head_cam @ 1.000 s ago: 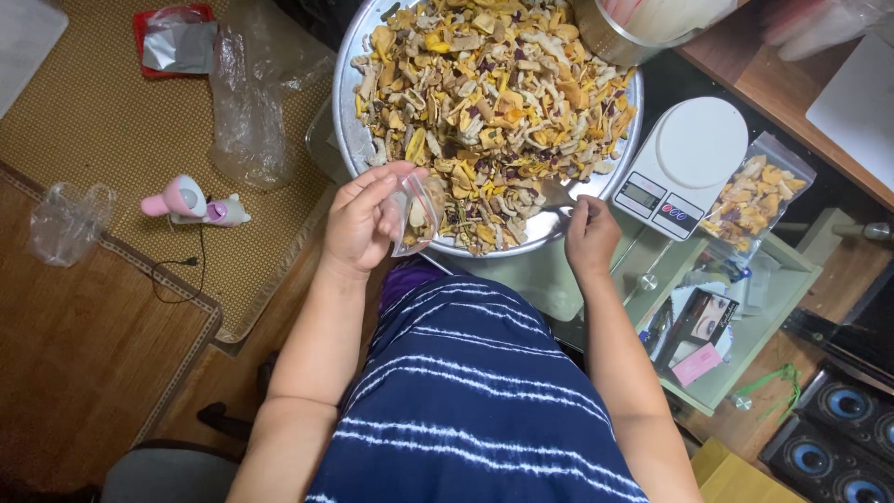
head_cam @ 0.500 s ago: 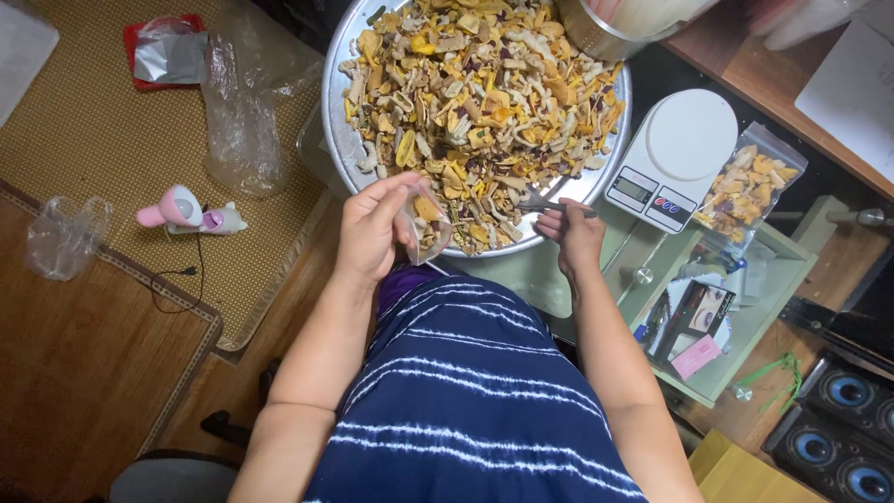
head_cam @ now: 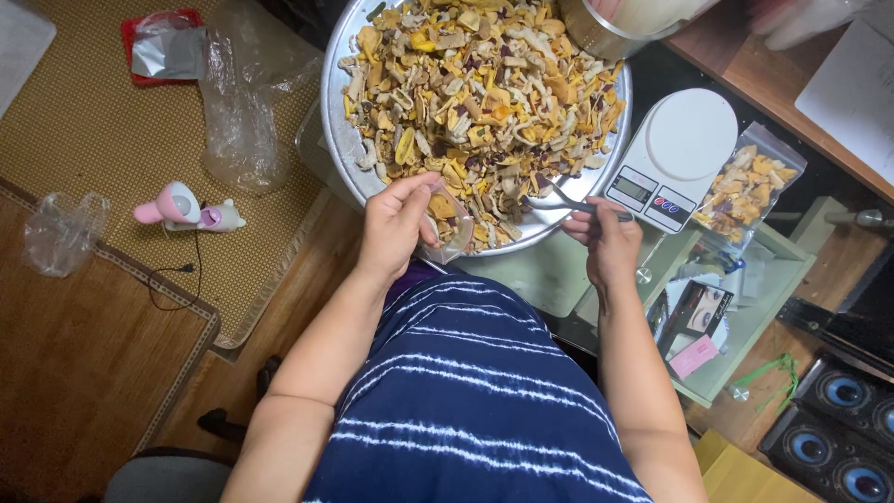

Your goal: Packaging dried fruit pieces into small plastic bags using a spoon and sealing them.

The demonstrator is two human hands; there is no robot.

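Bagging barely begun: left hand (head_cam: 393,226) pinching small clear bag (head_cam: 445,224) at tray (head_cam: 337,121) rim, centre frame, right hand (head_cam: 605,237) clenched on spoon (head_cam: 559,199) among heaped dried pieces (head_cam: 475,93), one filled bag (head_cam: 745,186) beside scale (head_cam: 672,158).

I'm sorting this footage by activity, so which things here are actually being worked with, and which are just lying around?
In use:
left hand holding a small clear bag
right hand holding a metal spoon
round metal tray heaped with dried mixed pieces

Lying about:
white kitchen scale
filled clear bag beside it
pink handheld device
crumpled plastic bags
speakers
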